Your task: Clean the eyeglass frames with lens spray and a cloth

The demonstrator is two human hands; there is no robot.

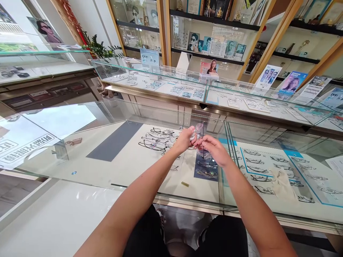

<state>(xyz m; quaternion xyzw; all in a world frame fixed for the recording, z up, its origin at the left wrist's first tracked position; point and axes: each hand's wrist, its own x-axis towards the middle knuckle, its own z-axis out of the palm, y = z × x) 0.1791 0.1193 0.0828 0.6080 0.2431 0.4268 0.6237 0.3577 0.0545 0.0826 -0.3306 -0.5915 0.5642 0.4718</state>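
In the head view, a pair of glasses (199, 130) is held up over the glass tabletop (93, 174) by the left hand (184, 140), whose grip is curled closed around it; the right hand (215, 150) is set close against it with fingers bent, but whether that grip is closed cannot be told. The thin rim could be twisted by uneven pressure, the clear lens smudged by fingertips, or either scratched if dropped through loose holding

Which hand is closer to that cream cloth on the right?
The right hand. It is up and to the left of the cream cloth, not touching; the left hand is farther left.
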